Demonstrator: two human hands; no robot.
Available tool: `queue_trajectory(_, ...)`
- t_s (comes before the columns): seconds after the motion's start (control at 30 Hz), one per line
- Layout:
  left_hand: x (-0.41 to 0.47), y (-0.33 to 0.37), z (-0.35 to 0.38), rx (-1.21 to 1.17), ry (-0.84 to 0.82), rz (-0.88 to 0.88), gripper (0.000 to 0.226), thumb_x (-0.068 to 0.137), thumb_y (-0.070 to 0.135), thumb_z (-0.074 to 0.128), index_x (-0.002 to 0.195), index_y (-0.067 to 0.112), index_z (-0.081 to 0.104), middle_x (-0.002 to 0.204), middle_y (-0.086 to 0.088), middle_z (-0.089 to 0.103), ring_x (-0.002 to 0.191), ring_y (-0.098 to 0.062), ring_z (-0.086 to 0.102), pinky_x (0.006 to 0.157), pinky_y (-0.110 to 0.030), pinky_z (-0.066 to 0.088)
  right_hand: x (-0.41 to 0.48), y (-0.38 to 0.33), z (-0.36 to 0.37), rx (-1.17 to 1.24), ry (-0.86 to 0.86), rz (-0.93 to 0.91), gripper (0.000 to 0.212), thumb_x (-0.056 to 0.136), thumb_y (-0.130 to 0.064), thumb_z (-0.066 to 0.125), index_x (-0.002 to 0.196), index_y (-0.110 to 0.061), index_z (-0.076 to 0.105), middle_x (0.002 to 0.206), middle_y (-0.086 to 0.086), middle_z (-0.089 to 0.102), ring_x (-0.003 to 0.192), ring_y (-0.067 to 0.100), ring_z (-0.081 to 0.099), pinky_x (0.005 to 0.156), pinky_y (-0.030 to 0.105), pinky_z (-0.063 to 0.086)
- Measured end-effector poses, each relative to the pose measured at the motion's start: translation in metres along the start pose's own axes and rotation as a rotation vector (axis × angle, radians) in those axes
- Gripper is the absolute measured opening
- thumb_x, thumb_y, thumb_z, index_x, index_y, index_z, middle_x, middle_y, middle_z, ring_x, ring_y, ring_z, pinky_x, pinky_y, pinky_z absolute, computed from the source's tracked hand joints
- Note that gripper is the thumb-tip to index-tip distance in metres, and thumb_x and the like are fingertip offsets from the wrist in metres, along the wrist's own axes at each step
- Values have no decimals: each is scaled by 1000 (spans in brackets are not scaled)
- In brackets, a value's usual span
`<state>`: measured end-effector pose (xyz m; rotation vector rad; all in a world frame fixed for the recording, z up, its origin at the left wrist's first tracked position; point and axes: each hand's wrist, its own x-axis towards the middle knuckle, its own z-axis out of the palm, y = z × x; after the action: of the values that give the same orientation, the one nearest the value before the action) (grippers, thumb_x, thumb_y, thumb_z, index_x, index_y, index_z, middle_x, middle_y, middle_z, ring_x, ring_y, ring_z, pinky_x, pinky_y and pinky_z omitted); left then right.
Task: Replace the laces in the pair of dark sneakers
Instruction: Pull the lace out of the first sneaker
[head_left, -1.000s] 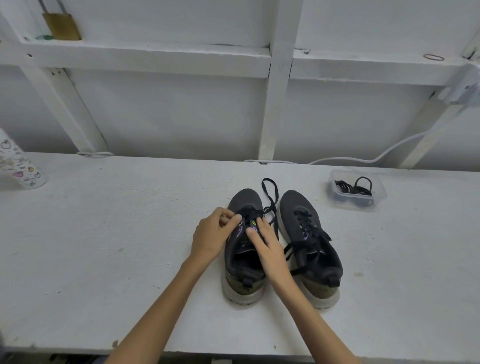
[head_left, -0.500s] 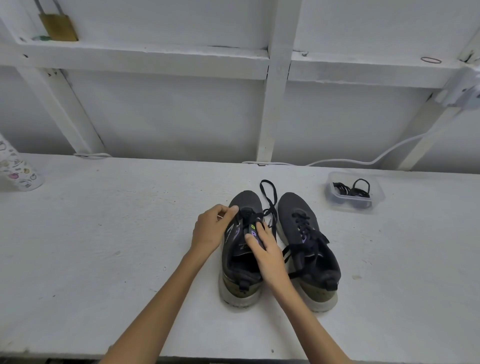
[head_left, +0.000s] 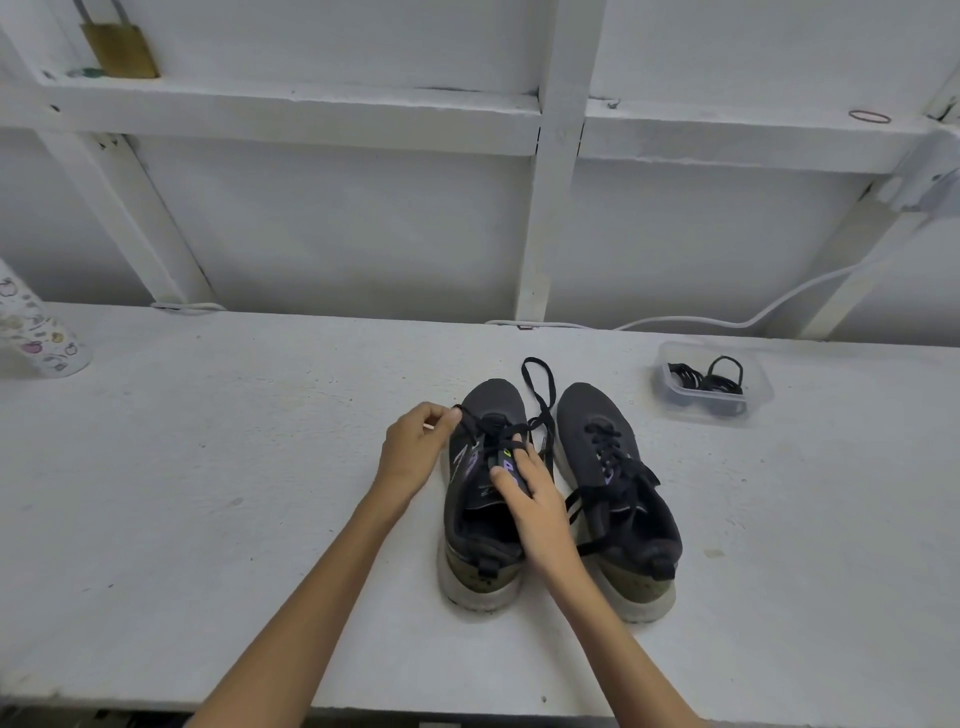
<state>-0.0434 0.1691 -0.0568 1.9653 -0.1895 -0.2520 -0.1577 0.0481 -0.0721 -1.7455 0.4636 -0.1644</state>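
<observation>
Black lace (head_left: 485, 427) stretches across the left sneaker (head_left: 493, 400) on a white bench (head_left: 208, 493). The left hand (head_left: 418, 447) pinches it at the shoe's outer side, and the right hand (head_left: 530, 499) lies on the tongue (head_left: 480, 489), fingers nearly straight, gripping nothing. The right sneaker (head_left: 587, 415) stands just beside, laced. A hard tug could slide the shoe or jam the lace in an eyelet, and the loose loop (head_left: 537, 387) beyond the toes may knot. More dark laces (head_left: 701, 379) sit in a clear tub (head_left: 696, 415), well apart.
</observation>
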Motion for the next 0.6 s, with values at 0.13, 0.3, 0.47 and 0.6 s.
queue_trajectory(0.13,-11,-8,8,50,-109,31,20,89,38,66,88,18,70,81,10,68,76,-9,61,71,-23,47,1,1,1,-19,9,-8,47,97,-31,56,143,-27,47,155,-11,32,130,-7,27,105,18,21)
queue_trajectory(0.3,3,3,-4,56,34,71,13,92,28,64,84,18,67,78,6,64,76,-13,58,75,-29,44,2,4,-1,-17,-5,7,50,96,-34,57,145,-28,44,158,-11,29,133,-7,24,107,20,20)
queue_trajectory(0.47,10,13,-14,-148,213,-29,22,94,35,59,89,15,65,77,5,60,70,-8,54,73,-31,44,2,3,0,4,-14,33,55,97,-31,57,148,-24,39,158,-11,27,132,-8,23,106,17,19)
queue_trajectory(0.6,-7,6,1,-67,-8,-33,29,87,47,65,81,19,67,76,10,64,69,-7,56,69,-26,44,2,2,0,9,-11,23,54,98,-30,56,148,-23,38,158,-9,27,132,-7,23,106,16,18)
